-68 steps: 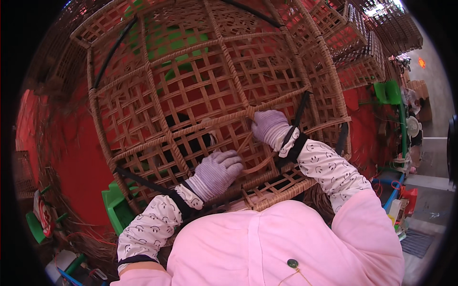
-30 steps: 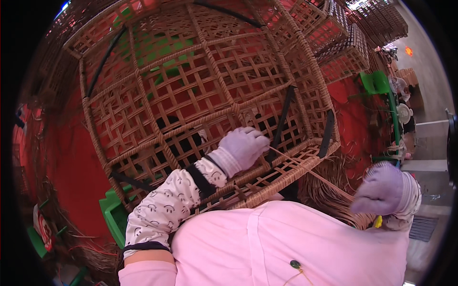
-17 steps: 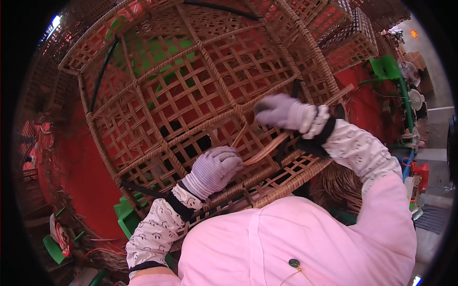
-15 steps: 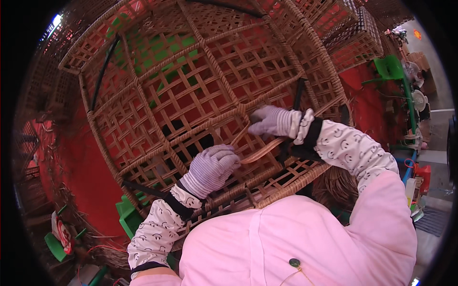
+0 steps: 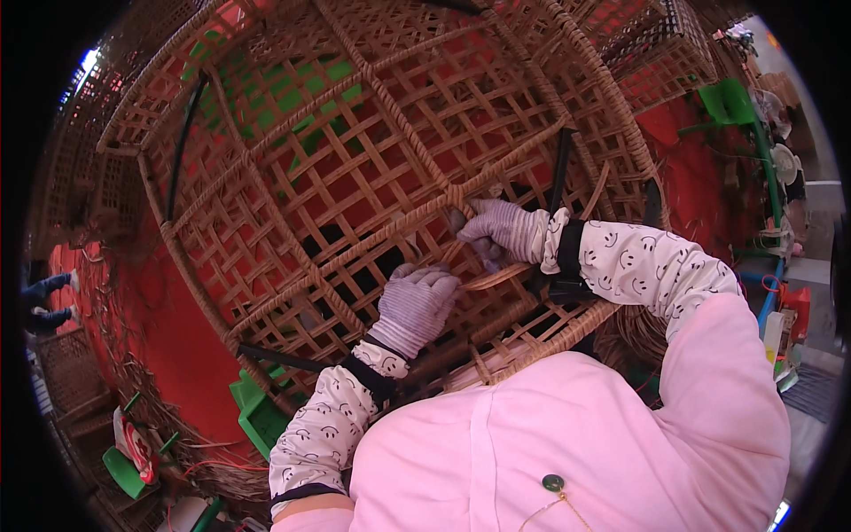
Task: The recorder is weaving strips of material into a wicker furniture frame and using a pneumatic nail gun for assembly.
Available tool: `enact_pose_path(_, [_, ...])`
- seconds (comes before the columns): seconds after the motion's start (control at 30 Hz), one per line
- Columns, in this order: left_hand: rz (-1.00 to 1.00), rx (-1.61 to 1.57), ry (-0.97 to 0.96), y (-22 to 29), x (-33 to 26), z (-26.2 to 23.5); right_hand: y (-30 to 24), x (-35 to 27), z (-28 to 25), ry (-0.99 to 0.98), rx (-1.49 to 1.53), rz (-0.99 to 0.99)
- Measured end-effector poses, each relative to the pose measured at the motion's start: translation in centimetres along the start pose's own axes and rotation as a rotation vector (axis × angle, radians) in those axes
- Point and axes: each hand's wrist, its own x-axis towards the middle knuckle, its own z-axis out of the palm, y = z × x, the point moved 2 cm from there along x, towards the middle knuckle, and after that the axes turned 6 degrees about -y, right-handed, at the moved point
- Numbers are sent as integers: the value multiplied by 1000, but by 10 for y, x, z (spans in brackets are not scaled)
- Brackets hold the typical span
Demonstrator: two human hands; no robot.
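Observation:
A large brown woven rattan basket (image 5: 346, 191) lies tilted before me, its open lattice crossed by cord-wrapped ribs. Both my hands wear striped purple gloves. My left hand (image 5: 417, 306) is closed at the lattice near the basket's lower edge, fingers bent round one end of a light rattan strip (image 5: 496, 278). The strip bends from there toward the right wrist. Up and to the right, my right hand (image 5: 503, 230) is closed, fingertips pinching at the wrapped rib crossing (image 5: 455, 197). Its grip on the strip is partly hidden by the fingers.
Black bars (image 5: 560, 173) brace the basket's sides. Red floor (image 5: 177, 337) shows around it, with loose rattan strands at the left. A green plastic stool (image 5: 257, 412) stands at lower left, another green chair (image 5: 727, 102) at upper right. A person's legs (image 5: 49, 297) show at far left.
My left hand has shifted right and slightly up, closer to my right hand. The right hand has settled at the rib crossing. The strip's loop between them looks shorter, and legs appear at far left.

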Motion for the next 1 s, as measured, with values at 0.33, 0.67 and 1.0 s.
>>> enact_pose_path(0.33, [79, 28, -38, 10, -6, 0, -48, -14, 16, 124, -1427, 329])
enact_pose_path(0.67, [-206, -112, 89, 9, 21, -44, -80, -97, -1, 250, -1144, 129])
enact_pose_path(1.0, [81, 5, -135, 24, 58, -18, -50, -298, 33, 319, -914, 229])
